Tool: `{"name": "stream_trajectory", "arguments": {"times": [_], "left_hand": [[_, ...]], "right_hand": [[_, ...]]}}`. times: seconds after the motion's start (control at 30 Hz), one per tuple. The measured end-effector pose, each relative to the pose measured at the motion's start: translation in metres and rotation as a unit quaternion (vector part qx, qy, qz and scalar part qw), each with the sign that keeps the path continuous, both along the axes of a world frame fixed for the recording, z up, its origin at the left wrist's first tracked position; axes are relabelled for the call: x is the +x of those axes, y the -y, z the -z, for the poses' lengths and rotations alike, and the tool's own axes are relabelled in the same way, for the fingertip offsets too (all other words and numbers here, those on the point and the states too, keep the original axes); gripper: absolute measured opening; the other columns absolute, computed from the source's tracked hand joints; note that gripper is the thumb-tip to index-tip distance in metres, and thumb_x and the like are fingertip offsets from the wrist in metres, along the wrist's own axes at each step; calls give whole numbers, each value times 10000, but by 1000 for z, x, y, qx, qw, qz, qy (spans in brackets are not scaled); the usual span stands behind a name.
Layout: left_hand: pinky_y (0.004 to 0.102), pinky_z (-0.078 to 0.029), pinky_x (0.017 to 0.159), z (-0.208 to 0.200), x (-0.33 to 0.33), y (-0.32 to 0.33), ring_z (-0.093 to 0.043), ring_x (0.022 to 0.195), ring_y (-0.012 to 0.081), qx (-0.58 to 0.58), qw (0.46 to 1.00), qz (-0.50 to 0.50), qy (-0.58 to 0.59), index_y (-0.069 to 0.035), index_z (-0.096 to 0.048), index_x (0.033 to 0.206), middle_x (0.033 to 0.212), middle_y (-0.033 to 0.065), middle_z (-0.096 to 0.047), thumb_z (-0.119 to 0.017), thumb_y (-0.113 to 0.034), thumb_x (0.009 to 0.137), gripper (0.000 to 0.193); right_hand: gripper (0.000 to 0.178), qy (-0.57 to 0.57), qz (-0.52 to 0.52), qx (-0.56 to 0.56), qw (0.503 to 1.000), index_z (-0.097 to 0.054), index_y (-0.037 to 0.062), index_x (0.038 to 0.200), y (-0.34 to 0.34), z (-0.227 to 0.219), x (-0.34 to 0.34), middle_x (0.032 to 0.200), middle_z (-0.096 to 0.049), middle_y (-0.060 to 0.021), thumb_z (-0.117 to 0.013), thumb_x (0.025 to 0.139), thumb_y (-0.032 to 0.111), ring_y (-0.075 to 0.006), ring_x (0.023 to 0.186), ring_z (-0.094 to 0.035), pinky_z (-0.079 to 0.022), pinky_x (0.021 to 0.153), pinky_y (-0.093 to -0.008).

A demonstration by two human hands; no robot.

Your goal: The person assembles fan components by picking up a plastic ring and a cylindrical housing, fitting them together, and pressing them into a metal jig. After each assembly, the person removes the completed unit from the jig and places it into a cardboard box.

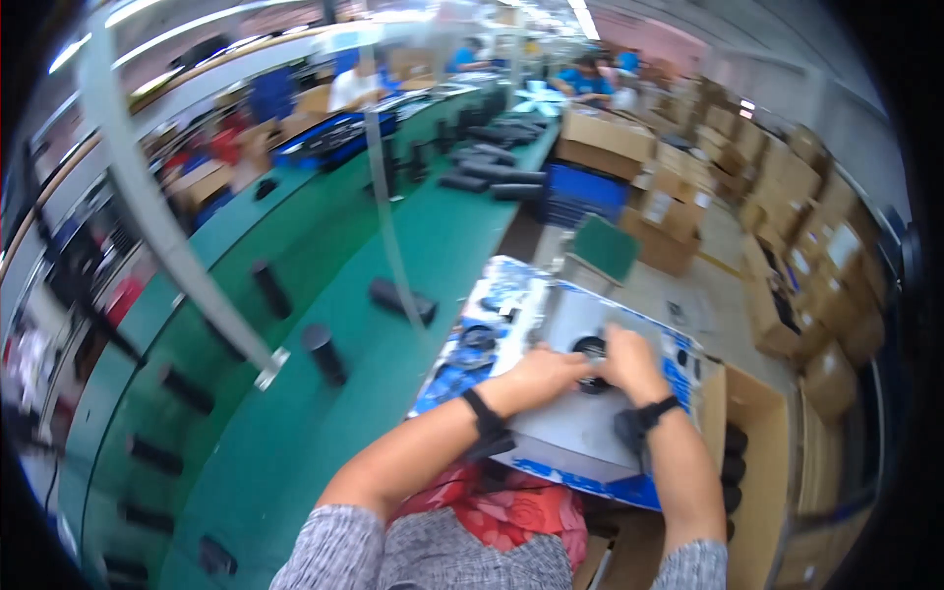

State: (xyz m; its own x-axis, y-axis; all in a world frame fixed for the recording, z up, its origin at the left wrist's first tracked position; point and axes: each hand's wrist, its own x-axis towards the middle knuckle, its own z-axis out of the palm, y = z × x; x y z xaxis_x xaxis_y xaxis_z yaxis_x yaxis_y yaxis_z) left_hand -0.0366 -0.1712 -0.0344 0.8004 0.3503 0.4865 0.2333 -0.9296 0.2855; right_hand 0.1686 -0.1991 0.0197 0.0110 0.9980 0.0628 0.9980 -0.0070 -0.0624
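Both my hands meet over a pale grey block-like stand (565,433) on a blue-and-white covered work table (447,379). Between them is a black round part (591,351) with a ring-like rim, blurred by motion. My left hand (543,379) is closed on its left side, fingertips at the lower edge. From the right, my right hand (631,362) grips the same part with bent fingers. Each wrist wears a black band. The part's underside is hidden, so I cannot tell whether it touches the stand.
To the left runs a green conveyor belt (265,492) carrying black cylinders (324,354). A cardboard box (762,472) with dark round pieces stands at my right. Behind the table is a green-topped stool (604,249). Stacked cartons (816,275) line the right; co-workers (585,81) sit far off.
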Motion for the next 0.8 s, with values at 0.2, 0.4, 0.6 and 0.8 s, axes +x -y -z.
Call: {"name": "stream_trajectory", "arguments": {"times": [0.2, 0.4, 0.6, 0.8], "left_hand": [[414, -589, 807, -93, -160, 45, -711, 1028, 328, 75, 981, -131, 120, -141, -678, 1295, 1316, 115, -692, -860, -156, 768, 558], [464, -522, 1002, -100, -392, -81, -629, 1151, 409, 49, 812, -577, 78, -72, -717, 1198, 1247, 199, -645, -703, -147, 936, 273], [470, -504, 1073, 14, -478, -169, -579, 1265, 452, 111, 686, -707, -129, -169, -629, 1406, 1449, 196, -525, -773, -223, 920, 510], [464, -506, 1074, 6, -482, -170, -555, 1311, 418, -67, 737, -672, 27, -164, -614, 1436, 1403, 223, -520, -779, -142, 917, 545]], "right_hand": [[200, -202, 47, 204, 957, -630, 32, 1030, 58, -30, -11, 874, -681, -134, -742, 901, 136, -287, 830, -670, -541, 795, -364], [223, -543, 78, 33, 835, -639, 47, 977, 159, 33, -27, 801, -607, 48, -822, 854, 80, -30, 669, -506, -390, 572, -238], [181, -471, 29, 22, 881, -637, 83, 896, 158, 36, -37, 772, -551, 52, -811, 848, 86, -31, 675, -477, -391, 603, -233], [219, -480, 124, 262, 828, -659, 103, 777, 155, 37, -101, 700, -590, 15, -866, 772, 176, -134, 602, -527, -437, 593, -298]]}}
